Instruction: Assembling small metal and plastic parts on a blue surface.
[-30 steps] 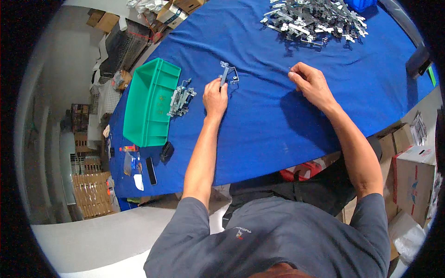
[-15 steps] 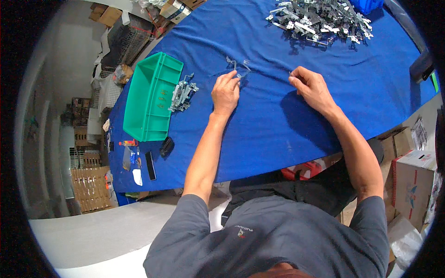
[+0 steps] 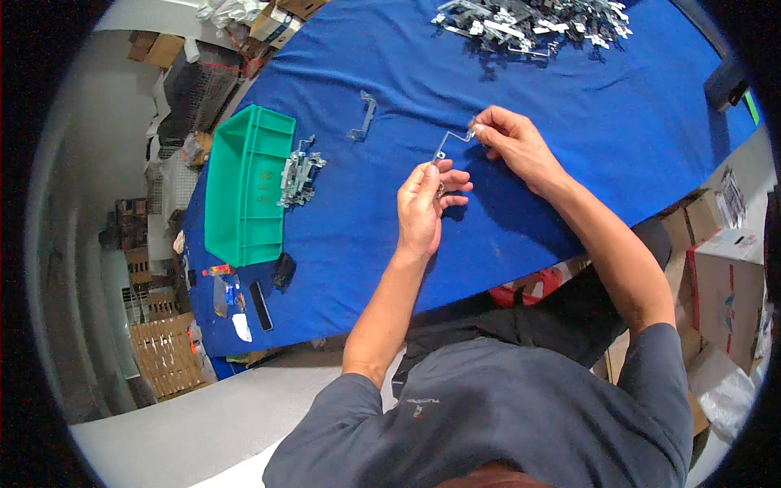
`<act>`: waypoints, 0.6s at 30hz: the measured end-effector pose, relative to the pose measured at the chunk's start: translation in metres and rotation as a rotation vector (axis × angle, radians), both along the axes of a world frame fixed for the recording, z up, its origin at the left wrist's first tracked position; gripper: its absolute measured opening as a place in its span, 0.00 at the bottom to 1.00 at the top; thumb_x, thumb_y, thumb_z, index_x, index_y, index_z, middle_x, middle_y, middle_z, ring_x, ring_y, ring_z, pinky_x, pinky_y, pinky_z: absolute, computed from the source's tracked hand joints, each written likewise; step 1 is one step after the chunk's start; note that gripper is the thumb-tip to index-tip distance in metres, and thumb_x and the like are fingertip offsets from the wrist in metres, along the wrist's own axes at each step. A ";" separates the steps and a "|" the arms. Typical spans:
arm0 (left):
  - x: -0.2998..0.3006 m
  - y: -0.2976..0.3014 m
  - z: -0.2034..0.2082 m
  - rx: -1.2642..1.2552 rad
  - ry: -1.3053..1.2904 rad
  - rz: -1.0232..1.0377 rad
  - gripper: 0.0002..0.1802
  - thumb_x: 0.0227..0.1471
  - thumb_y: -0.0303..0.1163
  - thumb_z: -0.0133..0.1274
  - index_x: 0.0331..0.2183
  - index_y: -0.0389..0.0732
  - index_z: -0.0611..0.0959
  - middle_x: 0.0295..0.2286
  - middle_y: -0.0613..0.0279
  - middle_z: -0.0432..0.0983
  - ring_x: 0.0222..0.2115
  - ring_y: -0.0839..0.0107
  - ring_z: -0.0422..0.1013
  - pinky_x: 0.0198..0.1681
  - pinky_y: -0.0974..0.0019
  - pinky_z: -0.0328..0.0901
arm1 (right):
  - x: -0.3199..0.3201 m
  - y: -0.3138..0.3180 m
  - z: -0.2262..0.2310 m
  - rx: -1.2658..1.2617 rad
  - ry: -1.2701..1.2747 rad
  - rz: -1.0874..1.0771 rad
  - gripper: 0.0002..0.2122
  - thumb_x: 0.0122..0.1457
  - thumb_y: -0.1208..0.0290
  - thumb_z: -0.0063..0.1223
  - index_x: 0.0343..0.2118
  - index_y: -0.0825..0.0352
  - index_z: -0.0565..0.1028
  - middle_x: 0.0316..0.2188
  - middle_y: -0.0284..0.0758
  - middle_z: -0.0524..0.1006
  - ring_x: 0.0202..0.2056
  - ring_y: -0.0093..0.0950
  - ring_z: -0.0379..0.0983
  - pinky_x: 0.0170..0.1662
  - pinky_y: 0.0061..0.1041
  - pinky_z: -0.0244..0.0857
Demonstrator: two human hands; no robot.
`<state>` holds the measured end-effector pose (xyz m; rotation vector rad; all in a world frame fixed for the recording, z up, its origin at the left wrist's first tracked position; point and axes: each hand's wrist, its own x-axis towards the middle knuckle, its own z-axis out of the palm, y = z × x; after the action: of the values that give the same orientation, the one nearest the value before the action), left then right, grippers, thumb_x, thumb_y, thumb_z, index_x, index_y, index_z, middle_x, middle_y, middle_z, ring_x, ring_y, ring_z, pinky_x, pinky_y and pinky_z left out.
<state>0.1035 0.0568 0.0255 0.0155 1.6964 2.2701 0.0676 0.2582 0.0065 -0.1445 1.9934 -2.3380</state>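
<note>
A thin, bent metal bracket is held up over the blue cloth between my hands. My left hand grips its lower end between thumb and index finger, the other fingers loosely spread. The thumb and fingertips of my right hand are closed at the bracket's upper end; whether they also pinch a separate small part is hidden. Farther left, a second metal bracket lies alone on the cloth. A small stack of similar metal brackets rests beside the green plastic bin.
A large heap of metal parts covers the far side of the blue-clothed table. Near the left edge lie a phone, a black object and small items. Cardboard boxes stand at the right below the table.
My left hand has picked up one bracket from the cloth and brought it toward my right hand, which now meets its upper end. The view has shifted slightly.
</note>
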 end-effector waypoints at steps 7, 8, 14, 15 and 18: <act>0.001 0.005 0.001 -0.308 0.020 -0.092 0.21 0.65 0.38 0.45 0.49 0.30 0.73 0.35 0.50 0.80 0.34 0.64 0.78 0.33 0.66 0.74 | 0.006 -0.001 0.010 -0.192 -0.007 0.046 0.10 0.66 0.64 0.51 0.38 0.67 0.73 0.36 0.29 0.77 0.33 0.19 0.72 0.31 0.19 0.69; 0.000 0.005 0.002 -0.349 0.024 -0.128 0.21 0.65 0.37 0.45 0.51 0.30 0.73 0.35 0.50 0.80 0.33 0.64 0.78 0.34 0.66 0.74 | 0.006 0.000 0.011 -0.193 -0.008 0.043 0.10 0.66 0.64 0.51 0.38 0.67 0.73 0.36 0.29 0.77 0.33 0.19 0.72 0.31 0.19 0.69; -0.005 0.007 0.007 -0.325 0.030 -0.176 0.21 0.63 0.35 0.47 0.54 0.33 0.73 0.35 0.52 0.80 0.32 0.68 0.78 0.34 0.67 0.74 | 0.003 -0.003 0.001 -0.250 0.023 0.070 0.08 0.66 0.67 0.50 0.37 0.68 0.74 0.31 0.30 0.76 0.31 0.18 0.71 0.32 0.20 0.70; -0.008 0.009 0.005 -0.324 0.094 -0.154 0.21 0.63 0.35 0.47 0.54 0.34 0.73 0.35 0.53 0.79 0.31 0.69 0.77 0.34 0.68 0.74 | 0.003 -0.003 0.000 -0.230 -0.002 0.038 0.08 0.66 0.67 0.50 0.37 0.68 0.74 0.29 0.29 0.75 0.30 0.18 0.71 0.32 0.20 0.70; -0.016 0.011 -0.001 -0.349 0.138 -0.118 0.20 0.63 0.36 0.49 0.52 0.35 0.76 0.35 0.57 0.79 0.29 0.72 0.77 0.30 0.71 0.73 | 0.002 -0.004 -0.002 -0.213 -0.036 -0.001 0.09 0.66 0.68 0.50 0.37 0.69 0.74 0.27 0.29 0.75 0.28 0.18 0.71 0.32 0.19 0.69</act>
<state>0.0875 0.0677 0.0241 0.1933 2.0822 1.9006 0.0692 0.2544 0.0045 -0.1102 1.7245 -2.5299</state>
